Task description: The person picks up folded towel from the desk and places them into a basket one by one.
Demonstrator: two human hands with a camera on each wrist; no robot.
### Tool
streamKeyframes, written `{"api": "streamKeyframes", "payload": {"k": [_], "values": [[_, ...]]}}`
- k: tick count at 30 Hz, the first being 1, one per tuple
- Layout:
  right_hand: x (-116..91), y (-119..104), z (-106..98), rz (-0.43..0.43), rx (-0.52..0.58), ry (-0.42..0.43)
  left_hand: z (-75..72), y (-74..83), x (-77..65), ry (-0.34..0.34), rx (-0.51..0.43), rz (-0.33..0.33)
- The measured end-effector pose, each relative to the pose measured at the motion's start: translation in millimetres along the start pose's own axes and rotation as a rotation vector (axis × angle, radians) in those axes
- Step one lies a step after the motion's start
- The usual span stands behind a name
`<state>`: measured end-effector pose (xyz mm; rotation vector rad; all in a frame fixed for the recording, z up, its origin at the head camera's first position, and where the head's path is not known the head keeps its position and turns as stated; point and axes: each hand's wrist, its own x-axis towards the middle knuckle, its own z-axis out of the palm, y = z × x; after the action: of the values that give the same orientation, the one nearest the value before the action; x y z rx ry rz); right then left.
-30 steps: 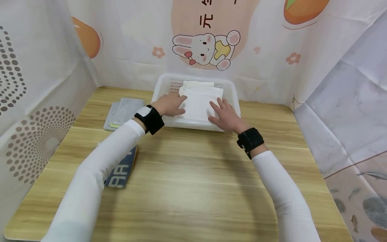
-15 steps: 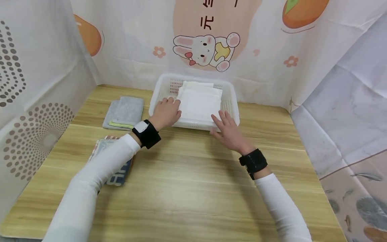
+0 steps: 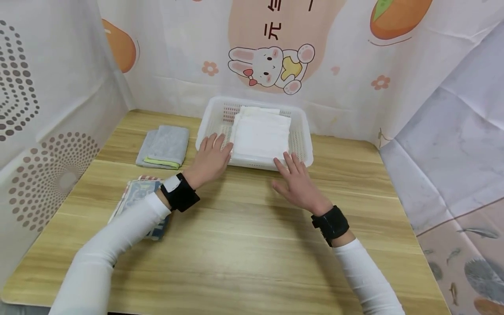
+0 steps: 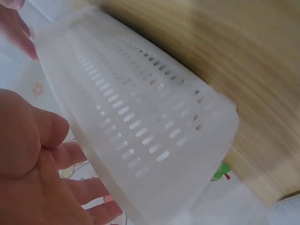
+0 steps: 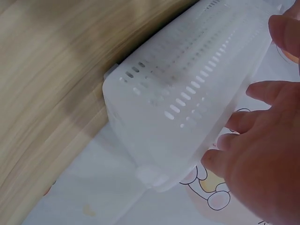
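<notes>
A white perforated plastic basket (image 3: 252,162) stands at the back of the wooden table, with folded white cloths (image 3: 261,133) lying in it. My left hand (image 3: 210,161) is at the basket's front left corner, fingers extended over the rim and holding nothing. In the left wrist view, the fingers of the left hand (image 4: 37,164) lie along the rim of the basket (image 4: 140,112). At the front right corner is my right hand (image 3: 299,186), its fingers spread and fingertips right at the rim. The right wrist view shows the right hand (image 5: 262,136) beside the basket wall (image 5: 154,103).
A folded grey cloth (image 3: 167,146) with a yellow-green edge lies left of the basket. Nearer, a folded blue patterned cloth (image 3: 138,192) is partly hidden under my left forearm. A printed curtain (image 3: 177,57) hangs right behind the table (image 3: 244,245).
Both hands have drawn back from over the white cloths toward the basket's front rim, the left also moving leftward. The white cloths stay in the basket.
</notes>
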<state>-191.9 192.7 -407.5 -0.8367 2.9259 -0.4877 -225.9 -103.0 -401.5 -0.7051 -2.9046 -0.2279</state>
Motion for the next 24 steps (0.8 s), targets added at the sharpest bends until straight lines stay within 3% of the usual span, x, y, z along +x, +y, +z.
{"api": "streamKeyframes", "payload": {"k": [14,24], "values": [[-9.6,-5.4,4.7,0.009,-0.019,-0.019,6.0,6.1,-27.7,-0.08,-0.033,0.026],[-15.8,-6.3,7.8,0.01,-0.014,-0.001,-2.4,-6.6,-49.9,-0.102,-0.054,0.043]]}}
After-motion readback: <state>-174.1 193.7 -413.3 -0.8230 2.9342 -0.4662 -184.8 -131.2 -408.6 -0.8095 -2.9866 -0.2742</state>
